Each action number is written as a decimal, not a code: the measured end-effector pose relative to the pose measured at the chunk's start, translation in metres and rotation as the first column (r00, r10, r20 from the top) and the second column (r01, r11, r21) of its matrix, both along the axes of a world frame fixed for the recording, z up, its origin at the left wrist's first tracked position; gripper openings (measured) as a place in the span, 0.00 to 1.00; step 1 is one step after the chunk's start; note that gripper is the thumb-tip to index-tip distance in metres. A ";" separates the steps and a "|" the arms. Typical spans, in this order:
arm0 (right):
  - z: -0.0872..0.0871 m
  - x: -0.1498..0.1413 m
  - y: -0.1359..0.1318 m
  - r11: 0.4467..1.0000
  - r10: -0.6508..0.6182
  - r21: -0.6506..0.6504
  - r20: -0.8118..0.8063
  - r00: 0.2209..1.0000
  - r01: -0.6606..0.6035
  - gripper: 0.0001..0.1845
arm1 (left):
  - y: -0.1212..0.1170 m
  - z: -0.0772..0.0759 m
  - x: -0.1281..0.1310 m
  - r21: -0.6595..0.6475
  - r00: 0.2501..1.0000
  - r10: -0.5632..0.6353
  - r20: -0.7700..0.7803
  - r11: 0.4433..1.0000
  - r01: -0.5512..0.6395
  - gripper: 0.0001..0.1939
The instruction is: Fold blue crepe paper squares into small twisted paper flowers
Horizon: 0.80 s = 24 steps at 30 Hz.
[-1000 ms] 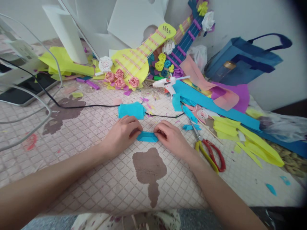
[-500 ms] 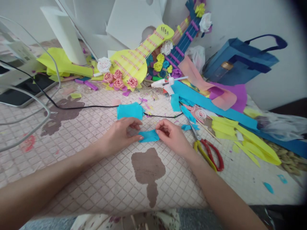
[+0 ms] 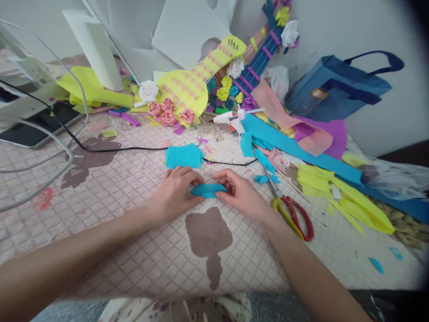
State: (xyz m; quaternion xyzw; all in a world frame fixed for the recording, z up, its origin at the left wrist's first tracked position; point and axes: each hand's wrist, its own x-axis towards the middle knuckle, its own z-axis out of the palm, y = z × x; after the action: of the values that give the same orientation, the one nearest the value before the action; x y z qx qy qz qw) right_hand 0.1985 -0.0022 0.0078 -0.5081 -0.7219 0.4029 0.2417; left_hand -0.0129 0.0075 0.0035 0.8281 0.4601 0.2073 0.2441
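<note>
"Blue strip (image 3: 208, 188) between your fingers, so what step's that?"

"Folding, I'd guess. It's creased lengthwise, right in front of me, just above the tablecloth (image 3: 150, 255). I've got one end pinched in my left hand (image 3: 178, 190), the other in my right hand (image 3: 238, 193)."

"What's the next move need?"

"Light, even pressure along that crease, I reckon. Looks thin enough to crumple."

"And the setup?"

"Pale diamond-pattern cloth with a brown patch (image 3: 208, 232) nearest me. Blue rectangle (image 3: 183, 155) just beyond my left hand, scissors (image 3: 284, 200) off right, glue gun (image 3: 234, 118) further back. Behind all that, a yellow guitar cutout (image 3: 184, 91), plus a blue bag (image 3: 335, 89) by the plain wall (image 3: 335, 27)."
</note>
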 end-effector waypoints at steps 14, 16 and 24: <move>-0.003 -0.003 0.003 0.985 -0.024 -0.167 -0.393 0.919 -0.046 0.15 | 0.002 0.004 -0.005 -0.353 0.906 0.073 0.418 0.932 0.087 0.12; -0.002 -0.004 0.003 0.985 -0.037 -0.168 -0.411 0.911 -0.036 0.15 | 0.002 0.006 -0.005 -0.404 0.868 0.107 0.485 0.908 0.114 0.15; 0.013 0.003 -0.001 0.946 0.178 -0.181 -0.402 0.898 -0.268 0.22 | 0.008 0.014 -0.010 -0.482 0.827 0.138 0.545 0.859 0.174 0.11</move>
State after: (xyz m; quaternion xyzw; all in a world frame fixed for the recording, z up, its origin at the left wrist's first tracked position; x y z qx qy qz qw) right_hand 0.2018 -0.0034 0.0203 -0.3583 -0.6628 0.6004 0.2680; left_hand -0.0230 0.0154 0.0174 0.6393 0.3975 0.3090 0.5812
